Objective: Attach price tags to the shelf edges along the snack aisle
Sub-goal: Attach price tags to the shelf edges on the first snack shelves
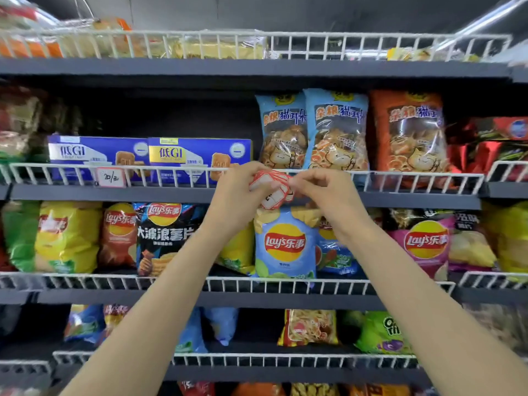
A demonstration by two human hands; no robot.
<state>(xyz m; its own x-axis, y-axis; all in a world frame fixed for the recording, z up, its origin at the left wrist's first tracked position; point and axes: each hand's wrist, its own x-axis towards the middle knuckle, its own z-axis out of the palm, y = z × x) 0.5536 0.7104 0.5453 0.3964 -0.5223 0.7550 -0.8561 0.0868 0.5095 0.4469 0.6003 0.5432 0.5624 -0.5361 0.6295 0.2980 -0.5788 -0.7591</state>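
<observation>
Price tags (271, 190) (red-bordered, in a small stack) are gripped by the left hand (239, 192) before the shelf edge (143, 193), long axis tilted down-right; one tag is pinched by the right hand (320, 187).

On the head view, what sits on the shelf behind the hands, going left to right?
First blue biscuit box with a handwritten price tag on the rail → second blue biscuit box → two light-blue cat-ear snack bags → orange cat-ear snack bag → red foil bags.
</observation>
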